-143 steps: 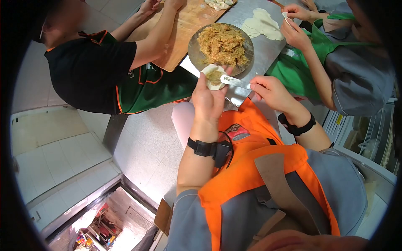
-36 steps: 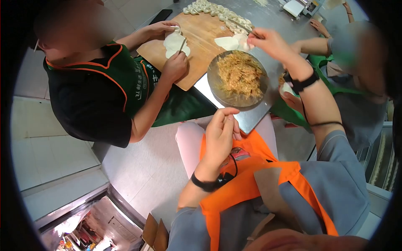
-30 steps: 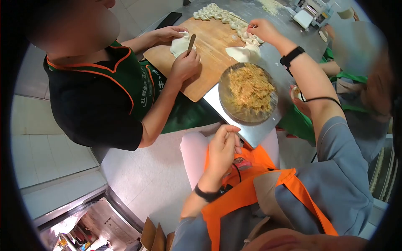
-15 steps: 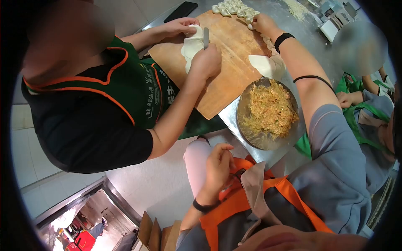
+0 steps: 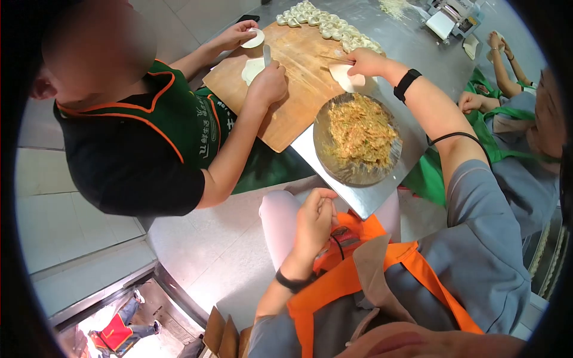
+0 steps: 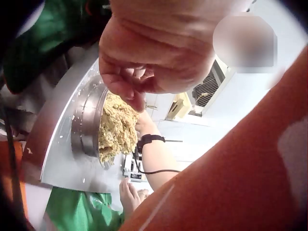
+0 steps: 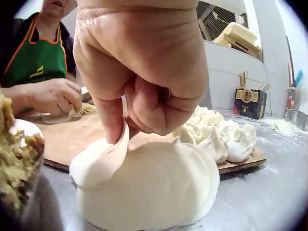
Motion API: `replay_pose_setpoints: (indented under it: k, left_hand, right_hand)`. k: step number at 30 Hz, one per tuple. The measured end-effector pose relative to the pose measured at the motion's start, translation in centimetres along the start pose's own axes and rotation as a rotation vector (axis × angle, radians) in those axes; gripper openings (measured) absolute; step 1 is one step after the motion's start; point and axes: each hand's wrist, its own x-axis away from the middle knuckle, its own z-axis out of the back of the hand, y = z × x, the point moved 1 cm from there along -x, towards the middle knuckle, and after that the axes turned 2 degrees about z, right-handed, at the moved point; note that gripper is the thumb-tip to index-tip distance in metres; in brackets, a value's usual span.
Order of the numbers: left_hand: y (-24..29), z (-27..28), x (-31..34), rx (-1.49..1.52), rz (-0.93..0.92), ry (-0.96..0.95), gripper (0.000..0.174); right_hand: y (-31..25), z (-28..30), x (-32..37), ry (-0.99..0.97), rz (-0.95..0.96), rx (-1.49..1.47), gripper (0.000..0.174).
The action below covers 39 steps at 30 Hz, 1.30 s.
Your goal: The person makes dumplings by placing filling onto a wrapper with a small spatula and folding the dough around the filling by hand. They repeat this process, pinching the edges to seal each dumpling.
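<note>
In the right wrist view my right hand (image 7: pixel 144 67) pinches the raised edge of one round dumpling wrapper (image 7: pixel 108 161). Under it lies a stack of pale wrappers (image 7: pixel 154 192), beside the wooden board. From the head, this right hand (image 5: pixel 367 62) reaches past the metal bowl (image 5: pixel 327 164), and a thin stick (image 5: pixel 335 59) points left from its fingers. The bowl holds a mound of shredded filling (image 5: pixel 361 131). My left hand (image 5: pixel 315 221) hovers before the table's near corner, fingers loosely curled with nothing visible in them; the left wrist view shows the same hand (image 6: pixel 154 53) close to the bowl.
Folded dumplings (image 5: pixel 334 27) line the far edge of the wooden board (image 5: pixel 280 119). At left a person in a green apron (image 5: pixel 137 113) works with wrappers and a flat spatula (image 5: pixel 267 55). Another person (image 5: pixel 507 131) sits at right. A small machine (image 5: pixel 450 21) stands farther back.
Earlier my left hand held a wrapper with filling and my right a flat metal spatula. My right hand then reached the dumpling row; since then it has come back nearer, to the wrapper stack.
</note>
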Motion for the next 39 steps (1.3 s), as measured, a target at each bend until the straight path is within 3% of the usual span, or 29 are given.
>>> replay_pose_setpoints:
  k: [5,7,10,13,15,16,18,22,26,32,35,39]
  left_hand:
    - [-0.1,-1.4,2.1,-0.036,-0.031,-0.028,0.013]
    - [-0.9,-1.9,1.6,-0.017,-0.105,-0.093,0.013]
    - [-1.0,-4.3,0.7,0.200,-0.141,-0.078,0.018]
    - [-0.8,-6.4,0.4,0.444,-0.158,-0.207,0.025]
    - [-2.6,-6.8,0.4,0.356,-0.105,-0.226,0.024]
    - [-3.5,-6.9,0.2,0.312,-0.086,-0.238,0.024]
    - [-5.2,-7.0,0.3,0.284,-0.033,-0.227,0.023]
    - [-5.7,-7.2,0.9,0.235,0.003,-0.239,0.023]
    - [-5.3,-8.0,1.5,0.255,0.027,-0.290,0.022]
    - [-6.3,-7.3,1.2,0.024,-0.119,-0.338,0.019]
    - [-5.8,-7.2,1.6,0.041,-0.075,-0.350,0.018]
    - [-6.1,-6.5,1.4,-0.034,-0.078,-0.274,0.017]
  right_hand:
    - [-2.5,3.4,8.1,0.370,-0.085,-0.310,0.029]
    - [-6.4,4.8,13.9,0.301,-0.071,-0.578,0.025]
    - [-10.4,1.3,21.2,0.267,-0.012,-0.978,0.023]
    - [-14.2,-1.7,27.9,0.129,-0.085,-1.040,0.023]
    - [-13.8,-6.5,30.1,0.093,-0.125,-1.112,0.023]
    - [-14.1,-8.8,30.5,0.244,-0.074,-1.125,0.026]
    - [-15.2,-10.2,32.8,0.487,-0.090,-0.816,0.030]
    - [-16.1,-12.8,34.8,0.391,-0.024,-0.899,0.026]
    - [-16.5,-12.3,35.3,0.386,-0.124,-0.899,0.020]
    - [-14.5,-14.9,34.6,0.433,-0.032,-1.052,0.018]
    - [-14.9,-14.5,34.6,0.422,-0.085,-0.922,0.019]
    - [-14.6,-15.8,33.3,0.464,-0.213,-1.115,0.019]
